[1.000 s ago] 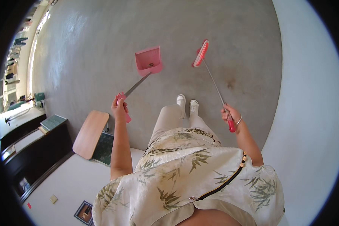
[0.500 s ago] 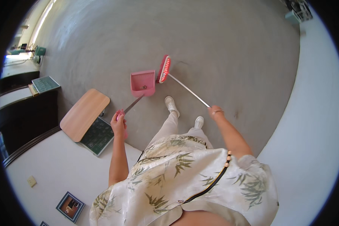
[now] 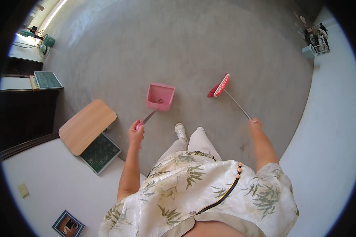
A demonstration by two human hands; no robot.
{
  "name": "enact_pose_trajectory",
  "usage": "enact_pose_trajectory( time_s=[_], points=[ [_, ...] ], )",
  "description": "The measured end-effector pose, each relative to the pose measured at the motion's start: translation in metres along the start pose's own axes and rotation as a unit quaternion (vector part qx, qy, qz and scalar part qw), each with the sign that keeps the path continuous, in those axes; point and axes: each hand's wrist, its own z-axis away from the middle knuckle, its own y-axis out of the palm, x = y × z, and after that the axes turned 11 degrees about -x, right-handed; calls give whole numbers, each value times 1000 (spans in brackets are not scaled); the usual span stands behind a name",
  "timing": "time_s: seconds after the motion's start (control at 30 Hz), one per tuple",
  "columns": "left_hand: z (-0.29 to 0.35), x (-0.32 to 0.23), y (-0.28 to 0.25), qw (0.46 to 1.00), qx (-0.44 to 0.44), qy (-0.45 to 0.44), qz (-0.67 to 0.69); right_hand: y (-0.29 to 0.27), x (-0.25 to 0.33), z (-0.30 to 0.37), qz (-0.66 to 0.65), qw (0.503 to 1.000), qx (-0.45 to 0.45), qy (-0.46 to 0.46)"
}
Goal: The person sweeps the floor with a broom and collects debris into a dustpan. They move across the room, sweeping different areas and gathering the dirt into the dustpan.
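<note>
My left hand [image 3: 136,133] is wrapped round the handle of a pink dustpan [image 3: 160,103], whose pan lies out in front of me with its open edge facing away. A small dark clump of debris [image 3: 160,100] sits inside the pan. Held in my right hand [image 3: 256,123] is the thin metal handle of a broom [image 3: 223,85]. Its head is red and white with red bristles, tilted, and well apart to the right of the dustpan. Whether the bristles touch the floor I cannot tell.
Grey floor [image 3: 178,47] spreads ahead, with a white wall [image 3: 324,118] on the right. At the left stand a small wood-topped table [image 3: 89,126], a green chalkboard [image 3: 101,154] leaning by the wall, and another small board [image 3: 48,80]. A rack [image 3: 319,41] stands far right.
The broom head has swung right, away from the dustpan, and turned. The dustpan and my left hand have shifted slightly right. My right foot has stepped forward.
</note>
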Motion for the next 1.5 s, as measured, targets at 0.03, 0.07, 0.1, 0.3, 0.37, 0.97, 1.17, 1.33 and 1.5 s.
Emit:
enact_pose_trajectory(
  time_s=[0.03, 0.07, 0.1, 0.3, 0.37, 0.97, 1.17, 1.33, 1.5],
  points=[
    [-5, 1, 3, 1000, -1, -1, -13, -7, -3, 4, -3, 1000, -8, 0],
    [-8, 1, 10, 1000, 3, 1, -13, -14, -5, 4, -4, 1000, -16, 0],
    [-10, -1, 18, 1000, 6, 2, -14, -22, 2, 3, -8, 1000, -16, -19],
    [-29, -10, 44, 998, 29, -5, -60, 14, 134, -9, -111, 983, 3, -143],
    [-32, -6, 59, 996, 35, -6, -79, 27, 201, -18, -155, 972, 33, -172],
    [-54, -35, 124, 986, -10, -107, -126, 23, 155, -208, -101, 989, 84, -70],
    [-62, -45, 126, 986, -3, -108, -129, -13, 55, -192, -70, 991, 102, 54],
    [-56, -52, 136, 988, 1, -79, -133, 69, 22, -222, -73, 996, 4, 51],
    [-49, -50, 145, 982, 0, 19, -188, 68, 38, -172, -231, 952, 144, 143]
  ],
)
